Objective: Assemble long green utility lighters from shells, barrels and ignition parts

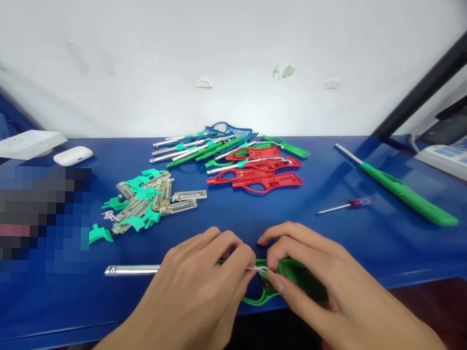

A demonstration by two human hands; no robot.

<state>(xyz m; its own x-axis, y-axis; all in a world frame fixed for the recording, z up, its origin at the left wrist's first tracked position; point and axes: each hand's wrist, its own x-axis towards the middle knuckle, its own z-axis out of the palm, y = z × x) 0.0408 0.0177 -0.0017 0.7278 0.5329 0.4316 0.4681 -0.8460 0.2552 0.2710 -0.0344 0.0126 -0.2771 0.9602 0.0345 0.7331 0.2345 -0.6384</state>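
Note:
An opened green lighter casing (256,300) with a silver metal tube (132,270) pointing left lies near the table's front edge. My left hand (210,281) covers its middle, thumb and fingers pinched on thin white wires (259,269). On the right, my right hand (310,269) reaches over the handle half, its thumb and index finger closing at the other end of the wires. What sits under my left hand is hidden.
Behind are red casings (271,181) and several metal tubes with blue and green parts. Clear lighter tanks (184,206) and teal triggers (99,234) are piled left. A screwdriver (355,202), a green lighter (409,194) and a white case (73,155) lie on the blue table (232,221).

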